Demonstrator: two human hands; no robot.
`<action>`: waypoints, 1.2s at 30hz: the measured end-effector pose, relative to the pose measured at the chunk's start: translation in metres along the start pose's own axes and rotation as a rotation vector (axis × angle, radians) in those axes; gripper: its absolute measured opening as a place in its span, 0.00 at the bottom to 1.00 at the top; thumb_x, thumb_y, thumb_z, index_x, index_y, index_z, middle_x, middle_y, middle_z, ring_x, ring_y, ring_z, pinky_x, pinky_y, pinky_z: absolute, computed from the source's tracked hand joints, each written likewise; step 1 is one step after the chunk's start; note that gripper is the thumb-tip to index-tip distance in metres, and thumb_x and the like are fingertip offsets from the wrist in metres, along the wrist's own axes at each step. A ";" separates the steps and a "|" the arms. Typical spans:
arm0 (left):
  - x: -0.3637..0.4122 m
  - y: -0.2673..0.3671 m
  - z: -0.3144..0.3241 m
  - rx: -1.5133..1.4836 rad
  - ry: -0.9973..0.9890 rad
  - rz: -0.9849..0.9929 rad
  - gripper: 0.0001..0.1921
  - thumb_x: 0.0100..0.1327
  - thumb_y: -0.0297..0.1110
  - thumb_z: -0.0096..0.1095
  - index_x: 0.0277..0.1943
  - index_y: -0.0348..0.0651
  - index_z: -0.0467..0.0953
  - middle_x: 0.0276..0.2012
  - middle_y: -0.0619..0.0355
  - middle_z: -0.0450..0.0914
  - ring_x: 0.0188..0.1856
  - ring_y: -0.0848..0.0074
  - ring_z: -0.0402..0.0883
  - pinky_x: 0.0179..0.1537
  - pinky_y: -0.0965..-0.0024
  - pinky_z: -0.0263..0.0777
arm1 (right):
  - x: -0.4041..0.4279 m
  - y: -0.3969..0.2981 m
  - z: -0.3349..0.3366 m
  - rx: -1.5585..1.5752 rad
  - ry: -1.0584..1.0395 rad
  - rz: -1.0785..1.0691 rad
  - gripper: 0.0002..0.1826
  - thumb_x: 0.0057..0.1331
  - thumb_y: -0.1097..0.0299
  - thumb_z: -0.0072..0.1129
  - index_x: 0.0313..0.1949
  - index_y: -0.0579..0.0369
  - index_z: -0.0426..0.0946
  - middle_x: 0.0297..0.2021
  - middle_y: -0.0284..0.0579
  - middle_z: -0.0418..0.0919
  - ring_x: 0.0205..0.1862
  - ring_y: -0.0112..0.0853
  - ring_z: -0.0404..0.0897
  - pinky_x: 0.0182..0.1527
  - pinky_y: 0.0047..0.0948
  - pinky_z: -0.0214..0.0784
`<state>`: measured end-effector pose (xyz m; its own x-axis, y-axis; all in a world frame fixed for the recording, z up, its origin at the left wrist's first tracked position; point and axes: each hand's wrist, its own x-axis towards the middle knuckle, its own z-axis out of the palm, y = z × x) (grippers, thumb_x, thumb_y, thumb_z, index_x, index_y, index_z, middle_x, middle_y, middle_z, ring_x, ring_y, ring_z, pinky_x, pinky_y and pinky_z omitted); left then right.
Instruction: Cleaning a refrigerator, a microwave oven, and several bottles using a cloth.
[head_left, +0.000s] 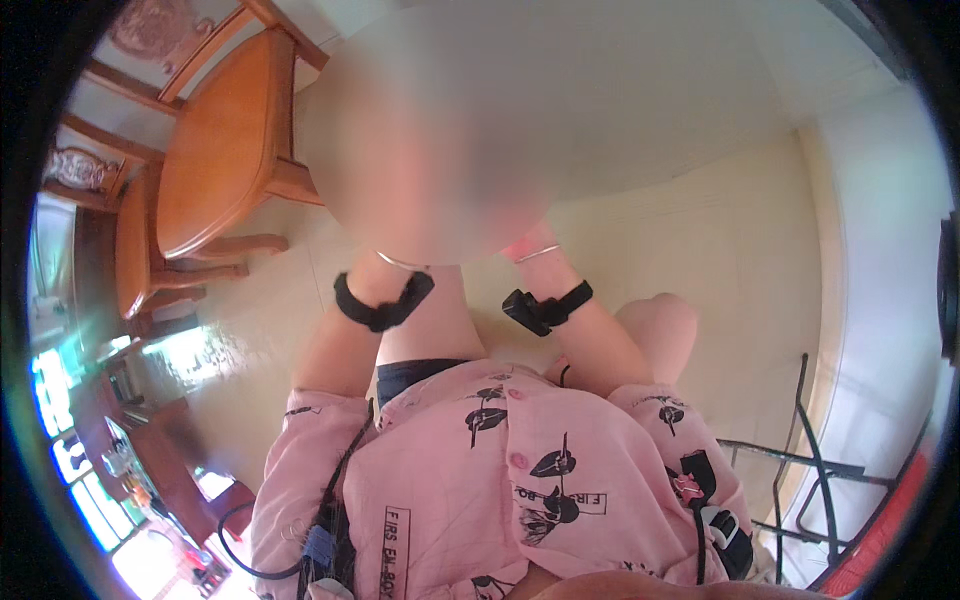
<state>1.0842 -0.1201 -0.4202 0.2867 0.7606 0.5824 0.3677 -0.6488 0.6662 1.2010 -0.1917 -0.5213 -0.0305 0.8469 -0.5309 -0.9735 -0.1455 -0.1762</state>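
Observation:
A large blurred patch covers the upper middle of the head view and hides nearly all of both hands. My left hand (405, 187) shows only as a blurred pink shape, above a thin bracelet and a black wrist strap (382, 306). Of my right hand (529, 238), a pinkish edge near the wrist shows below the blur, with a bracelet and a black strap with a small box (546, 309) further down the forearm. Whether the hands hold or touch anything cannot be seen. My bare legs and pink printed shirt (465, 465) lie below them.
Wooden chairs with carved backs stand at the left, the nearer one with a smooth seat (225, 142). A black metal frame (814, 465) is at the lower right, beside a pale wall (877, 262). A wooden cabinet (161, 457) with items on it stands at the lower left.

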 end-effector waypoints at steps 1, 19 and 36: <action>-0.017 -0.002 -0.002 0.006 0.017 -0.004 0.38 0.63 0.41 0.55 0.67 0.33 0.44 0.62 0.45 0.58 0.62 0.62 0.60 0.61 0.63 0.54 | 0.000 0.001 -0.001 -0.015 -0.006 0.009 0.19 0.67 0.73 0.35 0.57 0.66 0.59 0.56 0.51 0.66 0.57 0.40 0.67 0.61 0.42 0.59; -0.021 -0.022 0.022 -0.535 0.107 -0.473 0.22 0.58 0.17 0.39 0.57 0.35 0.60 0.39 0.48 0.77 0.42 0.72 0.75 0.45 0.75 0.68 | -0.091 -0.036 0.012 -1.003 -0.153 -0.021 0.18 0.68 0.61 0.48 0.52 0.57 0.69 0.48 0.41 0.74 0.46 0.28 0.73 0.48 0.27 0.67; 0.089 0.062 -0.051 -0.164 0.327 0.385 0.31 0.49 0.19 0.41 0.60 0.29 0.55 0.52 0.48 0.66 0.54 0.66 0.66 0.58 0.69 0.57 | -0.091 -0.044 -0.004 -0.996 -0.004 -0.053 0.12 0.67 0.63 0.50 0.45 0.56 0.74 0.39 0.36 0.78 0.39 0.25 0.76 0.42 0.25 0.68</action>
<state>1.0869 -0.0941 -0.3034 0.0730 0.4367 0.8966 0.1398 -0.8946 0.4244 1.2473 -0.2644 -0.4687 0.0048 0.8659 -0.5002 -0.3393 -0.4691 -0.8153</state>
